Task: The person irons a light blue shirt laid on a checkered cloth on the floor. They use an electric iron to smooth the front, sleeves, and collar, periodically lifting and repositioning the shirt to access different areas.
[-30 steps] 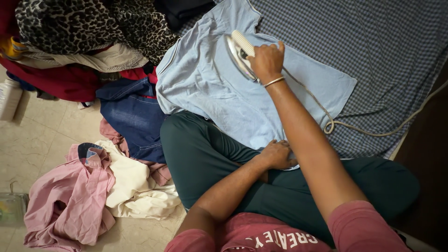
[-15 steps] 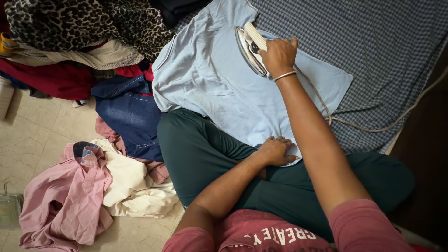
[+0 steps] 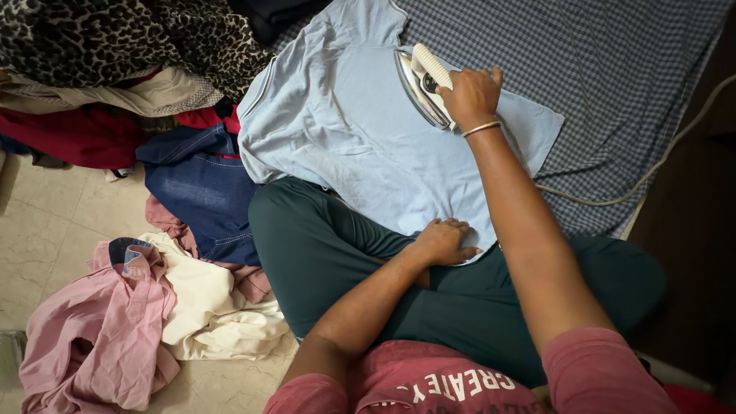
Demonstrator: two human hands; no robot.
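Fingers of our right hand (image 3: 473, 96) curl tightly around the ribbed cream handle of an electric iron (image 3: 424, 84), its polished metal soleplate tilted on edge and resting on a pale blue T-shirt (image 3: 360, 142). Our left hand (image 3: 445, 241) lies palm down with fingers loosely spread, pinning the shirt's near hem against our lap. A thin metal bangle (image 3: 481, 129) rings the right wrist.

We sit cross-legged in dark green trousers (image 3: 330, 253), and the soft, faintly creased knit of the shirt drapes from our knee onto a blue-and-white checked cloth (image 3: 598, 69) spread flat beneath it. A braided beige cord (image 3: 613, 199) loops away from the iron across that cloth toward the right edge.

To our left, on pale stone floor tiles (image 3: 54, 230), laundry lies in heaps: a crumpled pink shirt (image 3: 100, 330) with a denim-lined collar, a cream garment (image 3: 215, 307) just beside it, folded dark blue jeans (image 3: 203, 195) with orange stitching, a red cloth (image 3: 69, 134), and a leopard-print fabric (image 3: 115, 34) piled on top at the back.
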